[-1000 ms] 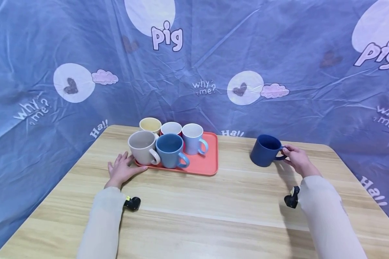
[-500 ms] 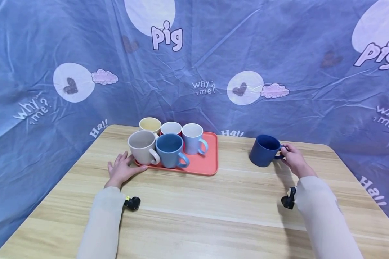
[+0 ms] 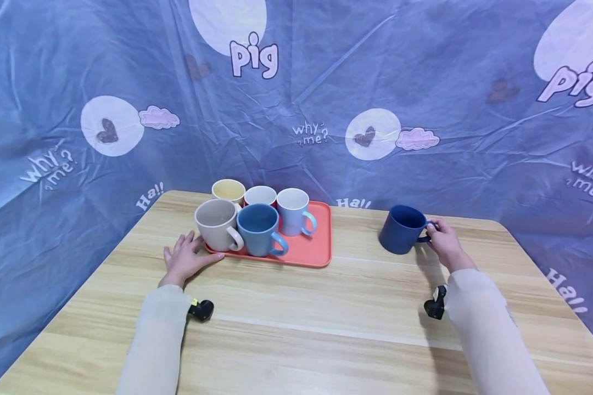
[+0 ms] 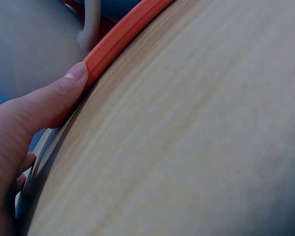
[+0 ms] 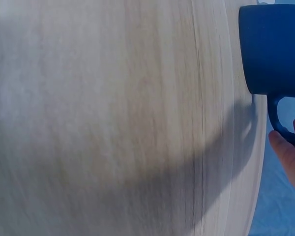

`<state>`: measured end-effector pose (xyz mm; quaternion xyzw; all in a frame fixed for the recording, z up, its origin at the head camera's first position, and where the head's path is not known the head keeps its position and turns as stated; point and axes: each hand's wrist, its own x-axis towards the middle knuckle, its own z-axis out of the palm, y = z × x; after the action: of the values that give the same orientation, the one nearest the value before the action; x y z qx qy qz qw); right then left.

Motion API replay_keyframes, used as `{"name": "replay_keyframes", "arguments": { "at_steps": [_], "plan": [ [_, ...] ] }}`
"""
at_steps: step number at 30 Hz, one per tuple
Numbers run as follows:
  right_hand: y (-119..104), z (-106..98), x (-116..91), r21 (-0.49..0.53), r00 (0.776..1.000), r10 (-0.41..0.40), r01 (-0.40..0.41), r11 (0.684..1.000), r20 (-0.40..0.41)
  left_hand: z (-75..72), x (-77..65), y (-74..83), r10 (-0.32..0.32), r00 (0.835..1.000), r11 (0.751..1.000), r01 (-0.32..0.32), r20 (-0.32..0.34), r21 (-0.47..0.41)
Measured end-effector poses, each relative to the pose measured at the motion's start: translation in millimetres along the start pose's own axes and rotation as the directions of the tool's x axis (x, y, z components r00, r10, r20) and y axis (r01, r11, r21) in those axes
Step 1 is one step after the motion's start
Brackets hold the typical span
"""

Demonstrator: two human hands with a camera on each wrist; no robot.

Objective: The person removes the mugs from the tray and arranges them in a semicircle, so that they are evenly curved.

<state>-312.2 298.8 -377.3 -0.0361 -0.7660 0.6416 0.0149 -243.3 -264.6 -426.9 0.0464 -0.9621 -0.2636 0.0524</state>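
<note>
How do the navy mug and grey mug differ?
The navy mug is dark; the grey mug is pale. The navy mug is off the tray; the grey mug stands on it. The navy mug is held by its handle; the grey mug's handle is free. Both have one handle.

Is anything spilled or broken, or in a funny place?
Nothing looks spilled or broken. Only the dark blue mug is apart: the right hand holds its handle, away from the coral tray where the other five mugs stand upright.

Creased blue printed cloth [image 3: 316, 77] behind pale wood-grain table [image 3: 316, 323]
</note>
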Motion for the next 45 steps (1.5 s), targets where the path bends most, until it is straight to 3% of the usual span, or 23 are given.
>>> {"name": "replay_keyframes", "arguments": {
  "at_steps": [12,17,26,36,45],
  "plan": [
    [0.3,1.7,0.1,-0.07,0.997,0.004,-0.009,0.998,-0.071,1.3,1.4,-1.4,0.009,1.0,1.0,-0.009,-0.002,0.004],
    [-2.1,2.2,1.0,-0.143,0.998,0.034,-0.04,0.989,-0.049,2.1,0.2,-2.3,0.009,1.0,1.0,-0.009,-0.002,0.003],
    [-5.9,3.5,1.0,-0.144,0.997,0.06,-0.067,0.987,-0.054,1.0,-1.7,-0.6,0.002,1.0,1.0,-0.002,0.005,0.0],
    [-8.3,5.7,4.6,-0.248,0.988,0.051,-0.086,0.965,-0.145,1.3,-0.2,-0.6,0.008,1.0,1.0,-0.008,-0.002,-0.001],
    [-26.7,-3.9,0.8,-0.268,0.999,0.03,-0.04,0.963,-0.042,1.1,0.0,-1.2,0.012,1.0,1.0,-0.012,-0.003,0.002]
  ]
}}
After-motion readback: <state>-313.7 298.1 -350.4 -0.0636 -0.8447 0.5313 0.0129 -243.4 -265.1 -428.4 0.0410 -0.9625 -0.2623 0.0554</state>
